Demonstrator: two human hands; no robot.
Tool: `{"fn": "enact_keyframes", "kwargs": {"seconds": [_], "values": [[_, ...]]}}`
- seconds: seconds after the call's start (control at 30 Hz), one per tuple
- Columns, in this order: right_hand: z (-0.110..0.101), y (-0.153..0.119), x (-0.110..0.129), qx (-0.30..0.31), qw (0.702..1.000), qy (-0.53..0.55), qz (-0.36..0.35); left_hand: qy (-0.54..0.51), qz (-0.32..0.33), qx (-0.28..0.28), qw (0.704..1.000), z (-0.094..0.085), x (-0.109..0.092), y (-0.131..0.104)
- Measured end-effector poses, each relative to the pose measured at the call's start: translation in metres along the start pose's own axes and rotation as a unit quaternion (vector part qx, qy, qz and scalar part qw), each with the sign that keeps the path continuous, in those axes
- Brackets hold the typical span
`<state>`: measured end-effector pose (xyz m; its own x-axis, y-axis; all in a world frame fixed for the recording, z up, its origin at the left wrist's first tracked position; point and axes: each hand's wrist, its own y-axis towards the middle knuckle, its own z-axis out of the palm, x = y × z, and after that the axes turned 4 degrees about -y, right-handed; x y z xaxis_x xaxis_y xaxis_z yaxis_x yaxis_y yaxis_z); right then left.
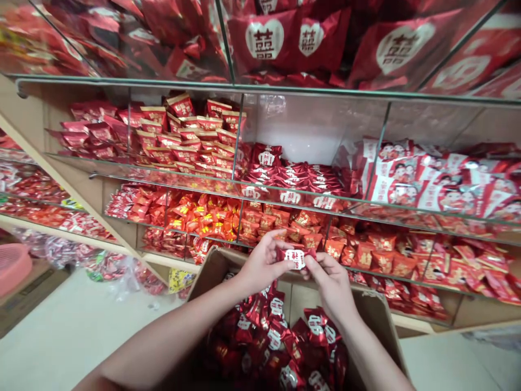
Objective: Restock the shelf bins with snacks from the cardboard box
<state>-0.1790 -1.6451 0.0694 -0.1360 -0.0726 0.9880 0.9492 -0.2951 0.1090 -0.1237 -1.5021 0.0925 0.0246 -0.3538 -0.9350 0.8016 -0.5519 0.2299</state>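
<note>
Between my two hands is a small dark red packet [294, 258] with a white label facing up. My left hand [266, 260] pinches its left end, and my right hand [329, 277] grips the right end. Both hands are above an open cardboard box [376, 307], in which many similar dark red packets [274, 339] with white labels lie loosely. Beyond the hands, a glass-fronted shelf compartment holds a stack of matching red packets [291, 176].
Glass shelf edges [252, 86] run across the view above and beyond the hands. Neighbouring compartments hold gold-topped red packets [191, 136] and red-and-white packets [431, 174]. A pink basket [14, 266] stands at the left.
</note>
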Motion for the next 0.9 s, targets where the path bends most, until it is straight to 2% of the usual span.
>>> {"fn": "enact_keyframes", "kwargs": {"seconds": [0.1, 0.17, 0.27, 0.33, 0.43, 0.53, 0.6, 0.67, 0.73, 0.77, 0.8, 0.87, 0.9], "values": [[-0.001, -0.001, -0.002, -0.009, 0.999, 0.033, 0.005, -0.009, -0.010, -0.015, 1.000, 0.001, -0.001, 0.002], [-0.003, -0.003, 0.000, 0.008, 1.000, 0.006, -0.008, -0.010, -0.018, -0.017, 1.000, 0.001, -0.003, 0.002], [-0.005, -0.007, 0.002, 0.044, 0.996, -0.072, -0.032, 0.022, -0.053, 0.020, 0.998, 0.001, -0.004, -0.002], [-0.004, -0.011, 0.003, 0.031, 0.995, -0.085, -0.040, 0.035, -0.072, 0.040, 0.996, 0.002, -0.005, -0.005], [0.003, -0.019, 0.001, 0.016, 0.999, -0.040, -0.027, -0.009, -0.047, 0.028, 0.998, 0.006, -0.009, -0.009], [0.011, -0.027, 0.003, 0.044, 0.998, -0.033, -0.018, -0.044, -0.008, 0.038, 0.998, 0.008, -0.015, -0.014], [0.014, -0.031, 0.014, 0.027, 0.997, -0.062, -0.047, -0.038, 0.008, 0.047, 0.998, 0.005, -0.018, -0.015], [0.014, -0.028, 0.037, -0.010, 0.990, -0.095, -0.106, -0.003, 0.022, 0.022, 0.999, -0.001, -0.019, -0.014], [0.016, -0.014, 0.072, -0.028, 0.969, -0.157, -0.189, 0.053, 0.030, -0.028, 0.998, -0.007, -0.017, -0.011], [0.019, -0.002, 0.093, -0.029, 0.949, -0.202, -0.241, 0.082, 0.029, -0.048, 0.995, -0.011, -0.014, -0.009], [0.023, 0.013, 0.113, -0.021, 0.918, -0.270, -0.290, 0.107, 0.025, -0.060, 0.992, -0.013, -0.011, -0.007], [0.037, 0.052, 0.150, -0.013, 0.837, -0.398, -0.375, 0.159, 0.022, -0.056, 0.985, -0.017, -0.004, -0.005], [0.045, 0.074, 0.163, 0.001, 0.809, -0.446, -0.383, 0.192, 0.026, -0.044, 0.980, -0.018, -0.001, -0.005]]}}
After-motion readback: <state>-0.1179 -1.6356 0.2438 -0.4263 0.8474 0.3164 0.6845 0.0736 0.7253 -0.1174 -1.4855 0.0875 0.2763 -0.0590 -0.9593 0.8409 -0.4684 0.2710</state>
